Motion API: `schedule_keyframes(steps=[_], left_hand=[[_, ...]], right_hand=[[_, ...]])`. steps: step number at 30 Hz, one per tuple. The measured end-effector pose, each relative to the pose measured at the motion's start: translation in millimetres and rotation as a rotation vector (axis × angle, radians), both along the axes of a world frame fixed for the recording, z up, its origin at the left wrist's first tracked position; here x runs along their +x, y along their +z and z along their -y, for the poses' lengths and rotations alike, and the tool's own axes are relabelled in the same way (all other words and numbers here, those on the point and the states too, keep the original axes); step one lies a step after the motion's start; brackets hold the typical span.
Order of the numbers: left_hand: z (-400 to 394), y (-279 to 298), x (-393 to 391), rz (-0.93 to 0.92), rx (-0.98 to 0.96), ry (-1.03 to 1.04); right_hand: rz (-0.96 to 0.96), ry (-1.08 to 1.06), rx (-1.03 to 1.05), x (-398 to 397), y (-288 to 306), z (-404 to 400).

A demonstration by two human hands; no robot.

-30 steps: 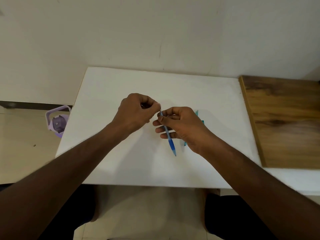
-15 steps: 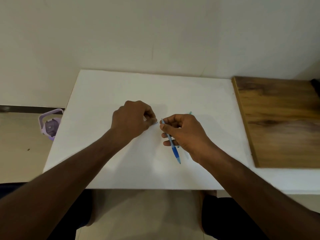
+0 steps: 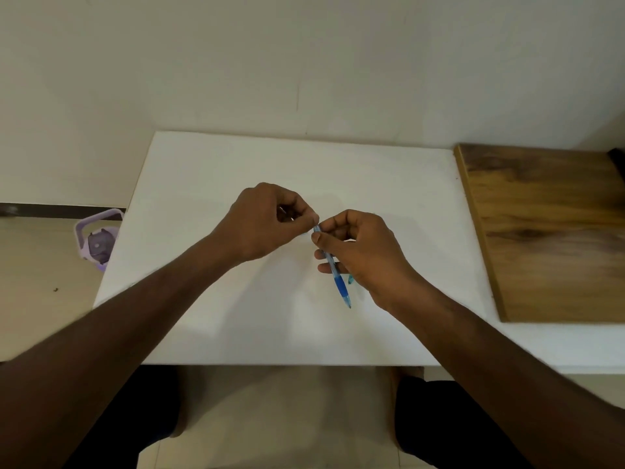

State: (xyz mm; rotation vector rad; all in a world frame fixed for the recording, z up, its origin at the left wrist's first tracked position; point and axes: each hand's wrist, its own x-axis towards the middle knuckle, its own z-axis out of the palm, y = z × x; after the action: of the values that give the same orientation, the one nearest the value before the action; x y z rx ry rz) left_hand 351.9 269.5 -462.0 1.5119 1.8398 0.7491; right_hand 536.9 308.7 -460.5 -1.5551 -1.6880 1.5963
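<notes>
My right hand (image 3: 367, 252) grips a blue pen (image 3: 340, 286) over the middle of the white table (image 3: 209, 170). The pen slants, its tip pointing down toward me and its top end up by my fingertips. My left hand (image 3: 267, 221) has its fingers curled, and its thumb and forefinger pinch at the pen's top end. A small teal piece (image 3: 350, 279) peeks out below my right palm; the hand hides most of it.
A wooden board (image 3: 548, 231) lies on the table's right side. A purple container (image 3: 96, 240) stands on the floor to the left of the table. A pale wall runs behind the table. My legs are below the near edge.
My left fingertips sat slightly apart from the pen's top half a second ago and now meet it again. My right hand keeps hold of the pen.
</notes>
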Motion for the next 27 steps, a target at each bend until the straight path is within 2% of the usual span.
schedule_keyframes(steps=[6, 10, 12, 15, 17, 23, 27], left_hand=[[-3, -2, 0, -0.007, 0.007, 0.077], [-10, -3, -13, 0.083, 0.008, 0.229], [-16, -4, -25, -0.004, 0.005, 0.257], [-16, -13, -26, -0.287, -0.056, 0.184], [-14, -21, -17, -0.402, -0.096, 0.169], [-19, -26, -8, -0.452, -0.118, 0.19], [-17, -21, -16, -0.471, -0.054, 0.189]], right_hand=[[0.106, 0.011, 0.096, -4, 1, -1], [0.116, 0.042, 0.03, -3, -3, 6], [0.112, 0.041, 0.002, -3, -7, 12], [0.139, 0.044, 0.029, -5, -12, 17], [0.202, 0.063, 0.069, -6, -13, 15], [0.277, 0.096, 0.09, -11, -22, 11], [0.321, 0.106, 0.119, -12, -28, 8]])
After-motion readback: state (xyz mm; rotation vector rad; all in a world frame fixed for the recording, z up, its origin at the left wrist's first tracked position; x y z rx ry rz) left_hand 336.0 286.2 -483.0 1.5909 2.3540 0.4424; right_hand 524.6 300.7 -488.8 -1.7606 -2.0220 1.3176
